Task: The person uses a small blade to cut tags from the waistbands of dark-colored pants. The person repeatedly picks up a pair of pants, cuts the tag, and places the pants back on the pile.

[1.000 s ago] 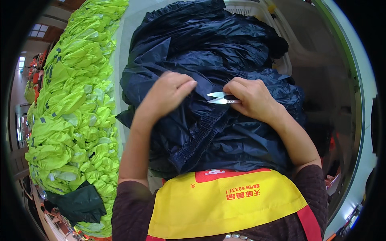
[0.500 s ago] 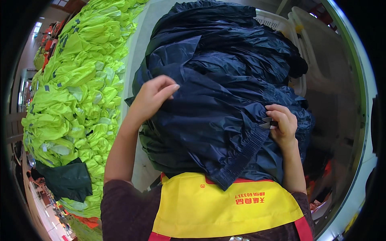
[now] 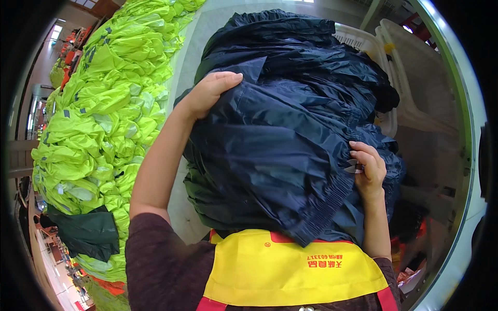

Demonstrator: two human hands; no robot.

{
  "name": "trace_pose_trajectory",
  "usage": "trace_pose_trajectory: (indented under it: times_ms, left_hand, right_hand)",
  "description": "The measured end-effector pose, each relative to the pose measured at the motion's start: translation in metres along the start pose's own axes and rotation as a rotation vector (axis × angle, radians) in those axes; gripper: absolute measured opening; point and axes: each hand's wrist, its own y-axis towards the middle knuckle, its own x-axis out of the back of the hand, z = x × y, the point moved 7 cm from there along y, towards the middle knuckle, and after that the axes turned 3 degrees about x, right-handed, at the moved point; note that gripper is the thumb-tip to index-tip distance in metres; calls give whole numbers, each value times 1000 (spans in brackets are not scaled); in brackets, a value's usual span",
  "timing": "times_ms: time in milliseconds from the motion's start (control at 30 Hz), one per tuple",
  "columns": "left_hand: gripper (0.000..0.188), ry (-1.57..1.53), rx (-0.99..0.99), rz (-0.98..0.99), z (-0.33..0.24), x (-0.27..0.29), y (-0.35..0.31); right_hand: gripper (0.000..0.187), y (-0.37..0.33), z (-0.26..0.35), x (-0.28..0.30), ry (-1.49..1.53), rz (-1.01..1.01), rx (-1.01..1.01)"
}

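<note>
A shiny navy garment [image 3: 259, 150] with a gathered elastic edge [image 3: 329, 202] lies spread on top of a heap of similar dark garments [image 3: 290, 41]. At its far left edge my left hand [image 3: 211, 94] is closed on the fabric, thumb on top and the other fingers mostly hidden. On the right, my right hand [image 3: 369, 168] holds small thread snips [image 3: 354, 167], their blades pointing left over the cloth near the elastic edge. Its fingers are curled, with the fingertips by the garment's right side.
Bright yellow-green garments [image 3: 104, 124] are piled along the left, with a dark green cloth piece [image 3: 88, 230] on them. A pale table strip [image 3: 181, 67] runs between the piles. Behind the heap, at the right, stands a white plastic basket [image 3: 358, 37]. A metal frame edge [image 3: 469, 171] curves down the right.
My left hand has moved up and away from me and now grips the navy fabric, whose left part is drawn farther out. My right hand keeps the snips in nearly the same place.
</note>
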Motion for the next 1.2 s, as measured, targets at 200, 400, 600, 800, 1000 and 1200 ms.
trace_pose_trajectory:
  times_ms: [200,400,600,800,1000,1200]
  left_hand:
    - [26,-151,62,-122,-15,-18,-26]
    - [31,165,11,-99,-19,-26,-19]
    - [26,275,64,-42,-12,-33,-16]
    - [36,620,18,-48,-20,-48,4]
    - [37,901,-318,78,-56,-135,6]
    - [22,781,-522,308,-48,-224,13]
  right_hand:
    - [33,-9,-21,-3,88,-23,-167]
    - [32,-21,-27,9,93,-69,-212]
    - [29,-19,-20,28,190,-267,-178]
    - [26,-29,-25,33,319,-465,-292]
    - [28,-17,-10,38,204,-405,-205]
    - [29,-18,-10,35,226,-324,-260]
